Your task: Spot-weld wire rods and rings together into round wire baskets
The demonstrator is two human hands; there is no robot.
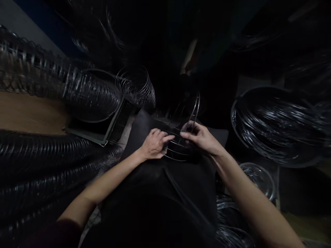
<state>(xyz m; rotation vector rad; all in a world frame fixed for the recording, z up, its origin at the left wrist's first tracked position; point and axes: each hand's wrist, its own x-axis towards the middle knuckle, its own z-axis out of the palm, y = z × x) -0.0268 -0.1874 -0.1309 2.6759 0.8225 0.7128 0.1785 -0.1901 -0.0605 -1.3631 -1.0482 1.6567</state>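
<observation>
Lap: a dark cloth (160, 186) covered your knees at lower centre of the frame, and both bare forearms ran up over it.
Left hand (154, 144): it lay half curled at centre, forefinger stretched right onto the wires and the other fingers bent at their left edge; I cannot tell whether they gripped.
Right hand (201, 138): just right of centre, thumb and fingertips were pinched shut on the top wires.
Rings (178, 155): a small bunch of thin wire hoops sat between your hands at centre frame, resting on the cloth, with one hoop standing upright behind your right hand.
Bowl (269, 179): a small round one lay lower right, beside your right forearm.
Stacks (38, 151): long rows of hoops lay along the left edge, with more at upper left.
Tray (113, 127): a dark one lay left of centre under the upper stack.
Basin (234, 117): wide and round at right, it was heaped with glinting wire.
</observation>
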